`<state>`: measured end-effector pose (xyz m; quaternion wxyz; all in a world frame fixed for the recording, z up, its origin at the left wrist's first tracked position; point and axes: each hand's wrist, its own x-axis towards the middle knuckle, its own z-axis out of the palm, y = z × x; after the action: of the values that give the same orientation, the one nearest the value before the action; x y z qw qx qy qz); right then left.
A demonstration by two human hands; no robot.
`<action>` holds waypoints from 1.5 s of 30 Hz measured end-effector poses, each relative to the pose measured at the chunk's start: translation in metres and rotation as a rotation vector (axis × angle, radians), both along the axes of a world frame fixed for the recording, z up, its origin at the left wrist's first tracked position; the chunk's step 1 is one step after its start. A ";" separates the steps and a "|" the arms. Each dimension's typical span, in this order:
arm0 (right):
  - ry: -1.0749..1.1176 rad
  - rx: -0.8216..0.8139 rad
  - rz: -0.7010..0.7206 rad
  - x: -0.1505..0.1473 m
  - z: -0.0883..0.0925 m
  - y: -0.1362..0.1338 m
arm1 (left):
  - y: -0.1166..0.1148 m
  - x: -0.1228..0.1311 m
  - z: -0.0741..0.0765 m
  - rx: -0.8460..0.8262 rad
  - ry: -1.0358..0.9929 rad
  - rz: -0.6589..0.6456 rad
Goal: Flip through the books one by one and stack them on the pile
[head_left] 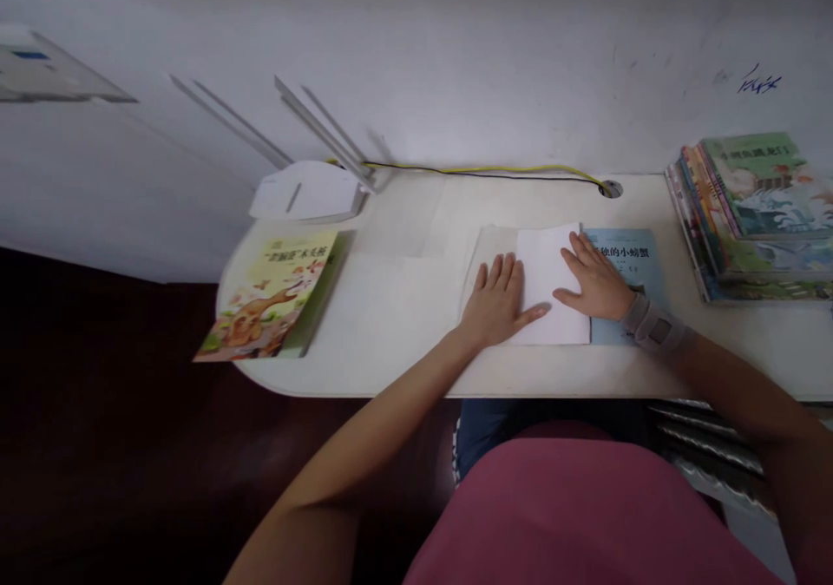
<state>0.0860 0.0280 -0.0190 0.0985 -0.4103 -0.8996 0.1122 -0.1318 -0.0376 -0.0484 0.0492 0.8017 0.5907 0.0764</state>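
Observation:
A white sheet of paper [554, 325] lies over the left part of a blue picture book [641, 264] on the table. My left hand [498, 303] rests flat with spread fingers at the paper's left side, its thumb reaching onto the sheet. Across the paper's right edge lies my right hand [597, 279], fingers apart, partly over the blue cover; a grey band is on that wrist. Left of the paper, a clear or whitish flap [485, 251] shows, partly under my left hand. I cannot tell whether it is plastic film or paper.
A yellow-green picture book [273, 294] overhangs the table's [390, 368] rounded left end. Behind it stands a white router [305, 190] with raised antennas. Yellow and black cables [482, 171] run along the wall to a hole [610, 189]. Stacked books [755, 212] stand at right.

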 end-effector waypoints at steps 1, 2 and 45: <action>0.008 0.001 0.007 -0.001 -0.001 0.000 | 0.000 0.000 0.000 0.000 0.003 0.000; 0.017 0.001 0.015 -0.002 -0.003 0.001 | 0.000 0.000 0.000 0.006 0.002 -0.001; -0.162 0.128 0.084 0.004 -0.011 -0.003 | -0.018 -0.023 -0.004 0.030 0.011 0.029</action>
<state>0.0901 0.0249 -0.0295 0.0465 -0.3727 -0.9265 0.0249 -0.1550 -0.0552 -0.0523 0.0328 0.7943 0.6012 0.0817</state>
